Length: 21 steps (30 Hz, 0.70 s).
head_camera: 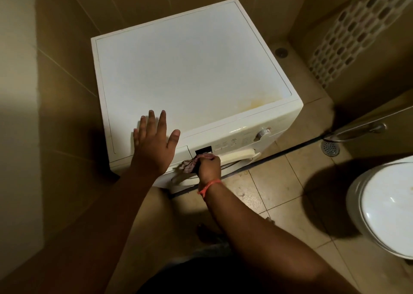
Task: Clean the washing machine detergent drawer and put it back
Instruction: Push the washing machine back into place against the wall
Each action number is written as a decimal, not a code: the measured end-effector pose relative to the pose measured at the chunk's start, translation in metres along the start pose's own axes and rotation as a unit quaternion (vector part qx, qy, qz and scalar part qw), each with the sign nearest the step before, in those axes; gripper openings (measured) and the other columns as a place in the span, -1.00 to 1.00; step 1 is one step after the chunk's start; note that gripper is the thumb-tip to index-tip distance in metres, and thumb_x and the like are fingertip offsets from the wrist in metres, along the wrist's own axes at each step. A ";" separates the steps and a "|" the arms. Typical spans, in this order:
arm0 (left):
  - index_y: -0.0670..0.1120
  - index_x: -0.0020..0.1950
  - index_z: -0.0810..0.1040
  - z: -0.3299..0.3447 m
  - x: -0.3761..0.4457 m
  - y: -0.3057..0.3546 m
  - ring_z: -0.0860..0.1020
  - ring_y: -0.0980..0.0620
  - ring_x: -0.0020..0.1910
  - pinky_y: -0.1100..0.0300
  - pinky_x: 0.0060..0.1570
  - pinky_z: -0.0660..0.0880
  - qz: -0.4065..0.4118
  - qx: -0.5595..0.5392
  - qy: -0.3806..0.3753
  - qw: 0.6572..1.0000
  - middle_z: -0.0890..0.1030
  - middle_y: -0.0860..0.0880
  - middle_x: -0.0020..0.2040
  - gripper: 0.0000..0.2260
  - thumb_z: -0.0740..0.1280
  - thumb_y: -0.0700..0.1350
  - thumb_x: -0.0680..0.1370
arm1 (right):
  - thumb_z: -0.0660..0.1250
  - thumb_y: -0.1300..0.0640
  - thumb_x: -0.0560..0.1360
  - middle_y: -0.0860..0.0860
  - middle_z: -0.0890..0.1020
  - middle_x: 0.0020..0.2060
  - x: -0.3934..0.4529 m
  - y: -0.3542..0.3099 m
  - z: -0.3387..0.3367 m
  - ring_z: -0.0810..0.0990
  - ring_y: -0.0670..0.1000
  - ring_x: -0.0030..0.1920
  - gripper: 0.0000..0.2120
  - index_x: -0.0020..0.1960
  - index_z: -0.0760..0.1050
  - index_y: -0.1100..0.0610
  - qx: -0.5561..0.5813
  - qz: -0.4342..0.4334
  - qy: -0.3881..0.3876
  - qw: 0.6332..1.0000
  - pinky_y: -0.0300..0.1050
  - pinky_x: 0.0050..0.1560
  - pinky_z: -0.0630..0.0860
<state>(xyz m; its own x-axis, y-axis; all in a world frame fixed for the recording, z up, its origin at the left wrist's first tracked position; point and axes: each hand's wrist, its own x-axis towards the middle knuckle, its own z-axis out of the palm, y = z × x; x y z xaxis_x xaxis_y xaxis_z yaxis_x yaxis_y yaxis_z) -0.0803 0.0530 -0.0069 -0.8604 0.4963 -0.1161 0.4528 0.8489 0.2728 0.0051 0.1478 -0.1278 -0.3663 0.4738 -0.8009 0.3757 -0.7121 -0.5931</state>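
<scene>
A white front-loading washing machine [192, 70] stands below me in a tiled corner. My left hand [154, 144] lies flat with fingers spread on the front left of its top. The detergent drawer front [183, 151] sits flush in the control panel, mostly hidden under that hand. My right hand [209, 165], with an orange band at the wrist, grips a crumpled reddish cloth [188, 165] against the machine's front, just below the dark display [203, 151].
The program knob [261, 134] is at the right of the panel. A white toilet [386, 206] stands at the right. A floor drain [330, 148] and a metal pipe [357, 131] lie beyond it. Tiled walls close in left and behind.
</scene>
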 end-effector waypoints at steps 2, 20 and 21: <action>0.01 0.60 0.00 -0.002 0.001 -0.001 -0.10 -0.15 0.58 -0.16 0.51 -0.10 0.002 0.000 -0.001 1.000 -0.04 -0.12 0.61 -0.43 0.01 0.18 0.64 | 0.25 0.22 0.32 0.10 0.68 -0.06 -0.018 -0.009 0.006 0.68 0.12 -0.02 -0.70 0.03 0.57 0.16 -0.019 -0.027 0.027 0.999 0.00 0.09 0.62; 0.00 0.60 0.02 -0.001 0.005 0.007 -0.07 -0.15 0.58 -0.20 0.50 -0.06 0.034 0.033 -0.017 0.999 -0.02 -0.12 0.61 -0.41 -0.03 0.21 0.63 | 0.36 0.18 0.55 -0.04 0.33 0.19 -0.024 -0.100 -0.056 0.52 0.09 0.21 -0.63 0.33 0.39 0.14 -0.038 -0.273 0.245 0.929 -0.22 0.24 0.39; 0.00 0.60 0.02 -0.001 0.006 0.009 -0.07 -0.15 0.58 -0.21 0.50 -0.06 0.035 0.034 -0.017 0.999 -0.01 -0.12 0.61 -0.41 -0.02 0.21 0.63 | 0.35 0.17 0.55 -0.04 0.32 0.19 -0.020 -0.107 -0.061 0.52 0.11 0.21 -0.63 0.33 0.39 0.13 -0.034 -0.267 0.254 0.929 -0.21 0.23 0.39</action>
<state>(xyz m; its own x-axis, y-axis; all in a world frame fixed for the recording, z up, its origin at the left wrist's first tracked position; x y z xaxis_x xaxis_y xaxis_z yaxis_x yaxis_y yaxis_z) -0.0819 0.0634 -0.0041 -0.8180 0.5599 -0.1318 0.5274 0.8215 0.2167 0.0239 0.2462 -0.0533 -0.0747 0.9458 -0.3161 0.3156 -0.2783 -0.9072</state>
